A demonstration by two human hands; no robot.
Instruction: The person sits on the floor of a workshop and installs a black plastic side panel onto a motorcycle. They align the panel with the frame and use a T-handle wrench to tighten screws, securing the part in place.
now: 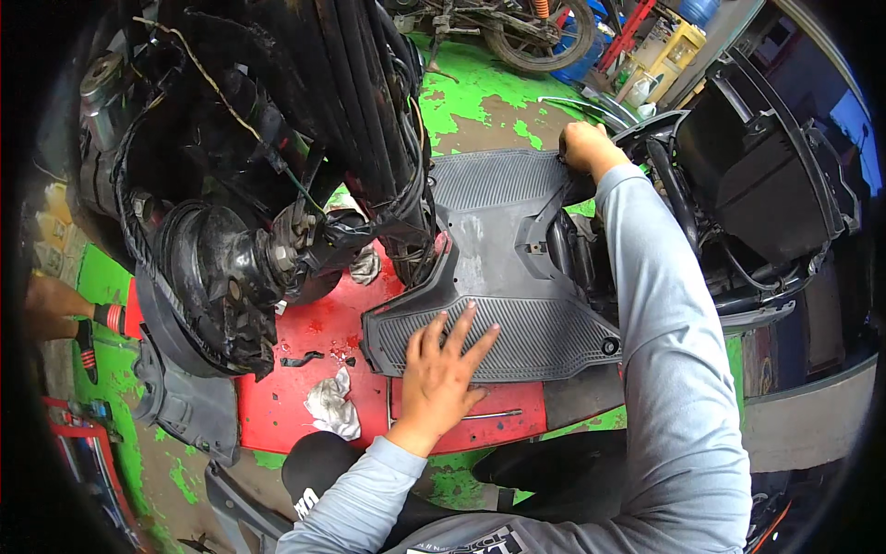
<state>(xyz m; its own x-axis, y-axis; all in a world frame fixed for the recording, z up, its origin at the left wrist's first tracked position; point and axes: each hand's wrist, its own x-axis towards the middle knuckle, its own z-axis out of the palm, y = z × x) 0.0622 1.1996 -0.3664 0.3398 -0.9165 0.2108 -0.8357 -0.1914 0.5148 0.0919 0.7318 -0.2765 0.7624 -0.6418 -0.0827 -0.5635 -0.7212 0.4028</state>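
Floorboard, grey ribbed panel, sits across the scooter frame over the red lift. L hand flat, fingers spread, pressing near edge; R hand curled gripping far edge. Best to move both sides evenly. Tight w/ cable bundle on the left & seat box on the right; near side open.

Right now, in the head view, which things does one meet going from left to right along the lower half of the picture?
Orange-and-black striped tool handle → black wheel hub and fender → crumpled white rag → left hand flat on the ribbed grey scooter floorboard panel → grey sleeve of the right arm.
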